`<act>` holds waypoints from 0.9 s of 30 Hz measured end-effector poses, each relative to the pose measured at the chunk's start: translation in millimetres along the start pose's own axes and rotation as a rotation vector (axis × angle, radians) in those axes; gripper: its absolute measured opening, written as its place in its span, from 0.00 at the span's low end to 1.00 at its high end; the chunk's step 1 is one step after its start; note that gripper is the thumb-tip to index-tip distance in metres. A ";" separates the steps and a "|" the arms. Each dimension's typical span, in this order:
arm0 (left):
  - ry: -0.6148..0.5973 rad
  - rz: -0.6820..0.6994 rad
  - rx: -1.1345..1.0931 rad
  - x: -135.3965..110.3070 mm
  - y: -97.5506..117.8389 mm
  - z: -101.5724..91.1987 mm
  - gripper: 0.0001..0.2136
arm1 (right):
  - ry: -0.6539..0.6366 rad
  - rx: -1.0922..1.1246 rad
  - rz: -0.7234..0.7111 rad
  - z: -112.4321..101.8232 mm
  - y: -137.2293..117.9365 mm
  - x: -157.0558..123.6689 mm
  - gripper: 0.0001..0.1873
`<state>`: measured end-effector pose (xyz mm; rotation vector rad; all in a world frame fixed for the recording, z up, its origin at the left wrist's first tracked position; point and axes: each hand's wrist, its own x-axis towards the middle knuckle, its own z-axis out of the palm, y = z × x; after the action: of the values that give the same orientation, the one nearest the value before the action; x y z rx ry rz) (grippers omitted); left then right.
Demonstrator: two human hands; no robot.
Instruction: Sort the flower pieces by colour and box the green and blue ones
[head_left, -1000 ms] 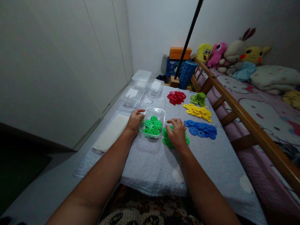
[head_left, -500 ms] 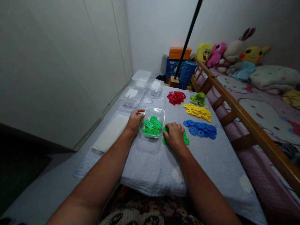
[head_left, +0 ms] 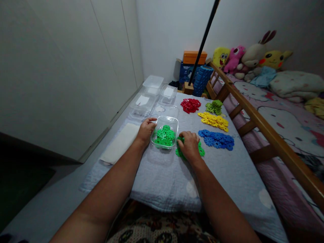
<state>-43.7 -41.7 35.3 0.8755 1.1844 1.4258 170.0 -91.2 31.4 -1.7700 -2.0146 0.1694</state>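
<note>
My left hand (head_left: 146, 131) grips the left wall of a clear plastic container (head_left: 176, 126), thumb and fingers at its rim. Inside the container lies a heap of green snowflake-shaped plastic discs (head_left: 165, 135). Just right of it, my right hand (head_left: 189, 144) is curled over a second pile of green discs (head_left: 201, 151) on the cloth. Its fingers close down on discs there, and the palm hides most of the pile. Blue discs (head_left: 217, 139) lie in an overlapping row beyond my right hand, with yellow discs (head_left: 213, 120) farther back.
Red discs (head_left: 190, 105) and olive-green discs (head_left: 214, 107) lie toward the back. More clear containers (head_left: 143, 101) stand at the back left, some with white labels. A folded cream cloth (head_left: 120, 143) lies left. A wooden bed rail (head_left: 268, 141) runs along the table's right side.
My right hand has shifted very slightly over the green pile, its fingers curling in. My left hand and the container stay in place.
</note>
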 end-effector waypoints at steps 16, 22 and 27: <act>0.005 0.002 0.024 1.3 -0.7 -0.1 0.19 | 0.288 0.984 0.102 -13.9 5.6 10.3 0.09; -0.005 -0.007 0.017 2.1 -2.7 -0.9 0.20 | 0.278 0.994 -0.081 -10.3 -17.5 5.7 0.06; -0.004 0.006 0.008 1.2 -2.0 -0.7 0.19 | 0.169 0.717 -0.227 -11.7 -33.0 -0.4 0.04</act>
<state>-44.1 -40.8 33.1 0.8877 1.1862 1.4240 144.7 -99.5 54.2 -1.0645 -1.7116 0.5672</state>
